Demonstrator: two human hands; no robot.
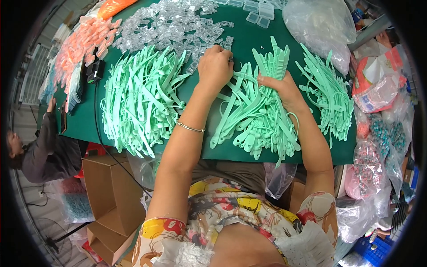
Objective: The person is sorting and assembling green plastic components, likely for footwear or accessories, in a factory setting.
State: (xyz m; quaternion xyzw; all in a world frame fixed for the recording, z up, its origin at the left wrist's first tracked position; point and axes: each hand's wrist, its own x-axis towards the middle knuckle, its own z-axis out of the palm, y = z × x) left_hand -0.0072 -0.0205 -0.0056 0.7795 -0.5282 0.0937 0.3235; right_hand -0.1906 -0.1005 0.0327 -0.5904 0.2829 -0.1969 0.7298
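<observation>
Currently both hands are down on the dark green cloth-covered table point(249, 42), working the middle heap of mint-green flat plastic straps point(249, 118). Right hand point(284, 89) has its fingers wrapped tight around a bundle of those straps, ends fanned up and away toward the far side, probably so the ends stay aligned and reachable. Left hand point(215, 66) is curled, fingers pinched closed at the straps' upper ends beside a small clear plastic clip point(228, 43); exactly what's between the fingertips I can't tell. Thin metal bangle point(191, 128) sits on the left wrist. Stock looks sorted by kind: a bigger pile of the same green straps point(140, 98) lies to the left, a looser one point(329, 95) to the right, a spread of clear plastic clips point(171, 24) sits at the far side within reach, and orange plastic pieces point(82, 44) are at the far left. Near table edge runs just under the forearms; strap ends overhang it. Bare cloth is only narrow lanes between piles. Clear plastic bags point(320, 22) crowd the right edge, cardboard boxes point(111, 191) sit below left, and another person point(40, 147) sits at the left end.
</observation>
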